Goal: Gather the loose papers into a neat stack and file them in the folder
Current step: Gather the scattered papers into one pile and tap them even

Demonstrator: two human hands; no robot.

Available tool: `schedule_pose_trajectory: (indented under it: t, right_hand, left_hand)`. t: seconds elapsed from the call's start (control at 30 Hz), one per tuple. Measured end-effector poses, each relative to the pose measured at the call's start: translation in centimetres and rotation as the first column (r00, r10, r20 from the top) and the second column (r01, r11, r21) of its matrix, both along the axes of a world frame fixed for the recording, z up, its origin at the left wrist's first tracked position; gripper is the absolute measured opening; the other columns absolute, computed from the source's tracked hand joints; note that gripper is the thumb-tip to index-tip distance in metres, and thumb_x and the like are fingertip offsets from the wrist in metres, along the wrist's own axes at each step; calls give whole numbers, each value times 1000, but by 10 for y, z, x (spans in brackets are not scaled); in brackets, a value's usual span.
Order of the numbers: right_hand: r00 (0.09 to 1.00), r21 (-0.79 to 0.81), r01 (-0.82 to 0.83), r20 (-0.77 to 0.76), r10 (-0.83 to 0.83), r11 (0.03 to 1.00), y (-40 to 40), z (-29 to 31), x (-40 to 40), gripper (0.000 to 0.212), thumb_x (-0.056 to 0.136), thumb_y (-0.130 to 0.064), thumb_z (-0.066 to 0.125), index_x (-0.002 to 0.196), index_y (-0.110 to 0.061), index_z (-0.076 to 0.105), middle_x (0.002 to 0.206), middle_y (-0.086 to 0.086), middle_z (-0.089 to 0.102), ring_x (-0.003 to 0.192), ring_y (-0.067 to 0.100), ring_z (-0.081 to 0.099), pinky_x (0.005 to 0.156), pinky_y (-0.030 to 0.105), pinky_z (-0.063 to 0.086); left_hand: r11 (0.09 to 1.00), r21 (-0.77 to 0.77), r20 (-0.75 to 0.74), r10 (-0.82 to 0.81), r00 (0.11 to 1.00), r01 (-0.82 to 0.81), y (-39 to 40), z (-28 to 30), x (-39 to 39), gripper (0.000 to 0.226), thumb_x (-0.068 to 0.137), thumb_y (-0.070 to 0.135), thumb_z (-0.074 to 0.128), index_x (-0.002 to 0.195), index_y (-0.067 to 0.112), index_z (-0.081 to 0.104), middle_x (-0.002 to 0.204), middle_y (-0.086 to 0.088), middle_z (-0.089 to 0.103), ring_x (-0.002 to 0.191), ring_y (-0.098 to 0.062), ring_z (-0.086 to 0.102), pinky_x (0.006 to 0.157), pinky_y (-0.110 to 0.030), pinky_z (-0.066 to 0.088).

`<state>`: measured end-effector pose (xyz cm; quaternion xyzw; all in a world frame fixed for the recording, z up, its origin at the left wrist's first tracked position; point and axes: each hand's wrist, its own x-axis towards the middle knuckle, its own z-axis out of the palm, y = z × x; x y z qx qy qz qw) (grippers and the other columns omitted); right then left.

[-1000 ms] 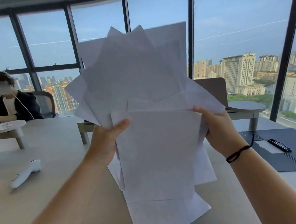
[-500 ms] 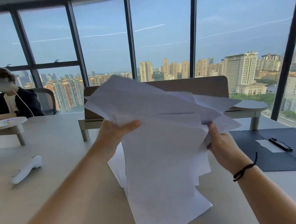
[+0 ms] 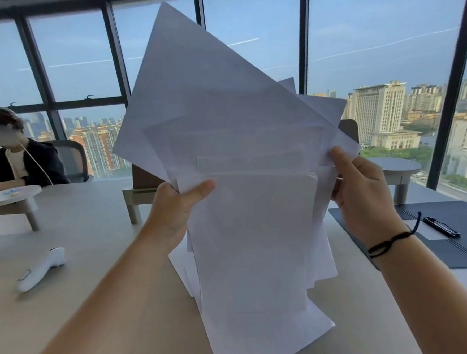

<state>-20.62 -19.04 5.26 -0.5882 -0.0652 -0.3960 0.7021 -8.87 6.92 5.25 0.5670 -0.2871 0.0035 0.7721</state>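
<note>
The papers (image 3: 245, 203) are gathered off the bench (image 3: 93, 242) but not squared: sheets fan out at odd angles, one large sheet tilted with a corner pointing up. The bundle's long axis runs roughly upright. The left grip (image 3: 173, 208) pinches its left edge, the right grip (image 3: 363, 192) its right. Squaring and filing remain; the open folder (image 3: 465, 232) lies to the right.
</note>
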Motion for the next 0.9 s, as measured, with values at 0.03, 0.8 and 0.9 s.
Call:
schedule_pose_trajectory:
  t: [0.03,0.8,0.9]
  right_hand:
    - [1000,3,-4,3,4,1000,-3,-2,0,30,85,-45,62,76,-23,81,78,-1,79,64,18,72,61,30,58]
    - [930,-307,-294,-310,197,905,-13,-34,-23,44,72,-44,84,106,-17,78,103,1,80,95,18,76,80,31,62]
    - [966,-380,-104,-258,2,919,4,-9,-11,24,75,-21,83,98,-17,76,93,-5,82,90,15,78,79,32,64]
  left_hand:
    - [1000,-12,-10,1,1000,-2,0,1,0,20,68,15,79,88,15,81,98,-4,80,92,-21,77,80,-34,61]
    - [982,-22,90,186,978,-185,-8,1,-9,15,81,8,78,83,23,79,87,4,81,84,-18,77,72,-29,59]
    - [969,-78,132,242,961,-234,-14,15,-12,18,83,8,77,87,26,76,86,9,80,86,-14,77,74,-28,60]
